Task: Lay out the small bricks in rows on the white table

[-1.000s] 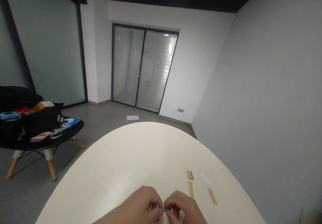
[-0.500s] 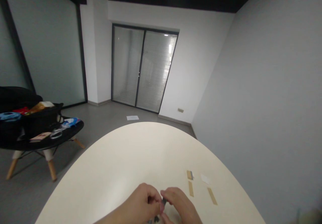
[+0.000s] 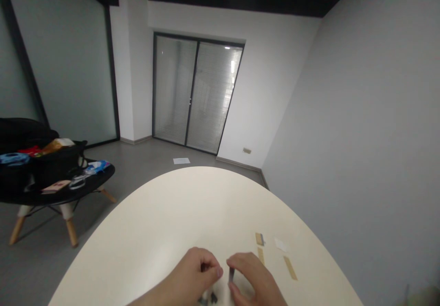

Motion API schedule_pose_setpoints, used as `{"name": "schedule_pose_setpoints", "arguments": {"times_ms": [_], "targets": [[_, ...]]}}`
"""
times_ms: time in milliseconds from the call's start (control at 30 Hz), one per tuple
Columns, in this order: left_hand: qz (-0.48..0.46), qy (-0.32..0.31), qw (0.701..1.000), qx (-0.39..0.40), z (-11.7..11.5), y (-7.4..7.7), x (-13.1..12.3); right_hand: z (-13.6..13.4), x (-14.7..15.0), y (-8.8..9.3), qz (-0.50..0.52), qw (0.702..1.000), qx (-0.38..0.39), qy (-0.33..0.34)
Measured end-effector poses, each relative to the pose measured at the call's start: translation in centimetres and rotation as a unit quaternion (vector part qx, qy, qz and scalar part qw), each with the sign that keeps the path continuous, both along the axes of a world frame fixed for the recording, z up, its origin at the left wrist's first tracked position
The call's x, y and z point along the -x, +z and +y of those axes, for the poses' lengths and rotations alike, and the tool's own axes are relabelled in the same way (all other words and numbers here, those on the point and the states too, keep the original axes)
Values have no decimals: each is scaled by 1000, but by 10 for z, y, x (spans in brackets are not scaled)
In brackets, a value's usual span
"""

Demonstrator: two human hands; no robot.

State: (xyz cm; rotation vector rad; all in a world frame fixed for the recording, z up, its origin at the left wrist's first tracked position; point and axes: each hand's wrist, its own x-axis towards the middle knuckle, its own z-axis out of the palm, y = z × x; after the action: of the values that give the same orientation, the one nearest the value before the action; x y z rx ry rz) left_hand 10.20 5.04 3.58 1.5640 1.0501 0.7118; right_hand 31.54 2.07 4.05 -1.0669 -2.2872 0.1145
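My right hand (image 3: 256, 278) pinches a small dark grey flat piece (image 3: 231, 275) between thumb and forefinger, a little above the round table (image 3: 202, 205). Just left of it, my left hand (image 3: 197, 271) has its fingers curled in, thumb pressed to the forefinger; whatever it may hold is hidden. A narrow gap separates the two hands. Below them, near the bottom edge, lie small dark pieces (image 3: 213, 297), too blurred to name.
To the right on the tabletop are a tan piece with a grey edge (image 3: 260, 238), a white slip (image 3: 280, 244) and two tan strips, one (image 3: 290, 268) farther right. A black chair (image 3: 92, 180) with bags stands left. Paper (image 3: 181, 161) lies on the floor.
My hands have drawn apart. The right hand has shifted right with the dark grey piece, now partly covering a tan strip; the left hand has barely moved.
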Motion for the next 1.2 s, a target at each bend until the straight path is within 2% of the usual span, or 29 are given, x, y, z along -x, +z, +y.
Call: {"name": "schedule_pose_setpoints", "arguments": {"times_ms": [67, 133, 333, 500, 633, 900, 1200], "targets": [[8, 4, 1000, -9, 0, 2, 0, 1, -8, 6, 5, 1000, -9, -26], [20, 5, 1000, -10, 0, 2, 1, 1, -14, 12, 0, 998, 15, -59], [32, -4, 999, -14, -4, 4, 3, 3, -30, 24, -64, 969, 168, -169], [35, -8, 999, 2, -2, 4, 4, 3, -40, 20, -109, 940, 233, -226], [34, -17, 999, -8, -1, 3, 4, 0, -43, 10, -127, 925, 232, -273], [50, -16, 999, 10, -5, 13, 5, 4, -50, 0, -132, 928, 229, -262], [51, -23, 998, -2, -2, 5, 5, 2, -61, -5, -111, 927, 224, -278]]}}
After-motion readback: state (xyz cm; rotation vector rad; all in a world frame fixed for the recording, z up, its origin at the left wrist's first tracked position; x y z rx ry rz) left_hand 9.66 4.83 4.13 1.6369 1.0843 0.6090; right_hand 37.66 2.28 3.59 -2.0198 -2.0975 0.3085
